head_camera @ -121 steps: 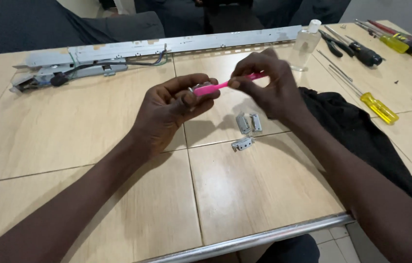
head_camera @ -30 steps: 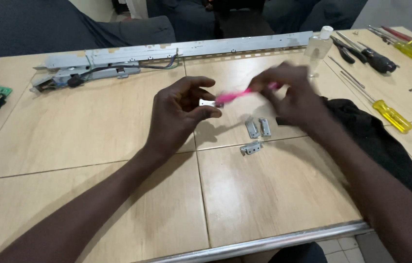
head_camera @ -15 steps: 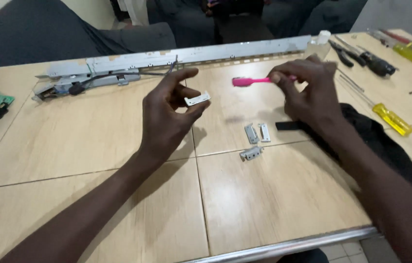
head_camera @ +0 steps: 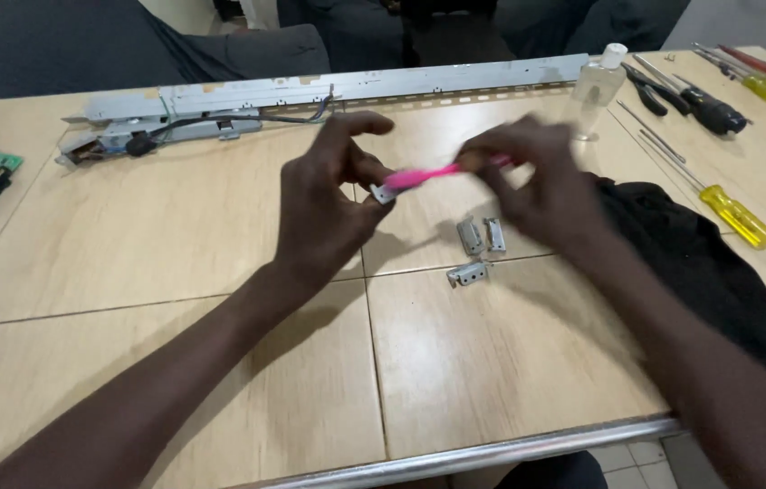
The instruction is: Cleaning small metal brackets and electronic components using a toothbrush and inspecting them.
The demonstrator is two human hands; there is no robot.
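Left hand pinches metal bracket — right hand brushes it, pink toothbrush.

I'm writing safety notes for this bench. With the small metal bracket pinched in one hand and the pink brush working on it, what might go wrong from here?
The left hand pinches the small metal bracket only at its fingertips, so a push from the pink brush in the right hand might flick it out of that grip.

If dropped, it may land among the three loose brackets below and get mixed up.

The right forearm lies over the black cloth, which could drag toward the yellow screwdriver.

Brackets btwn hands — (on table).
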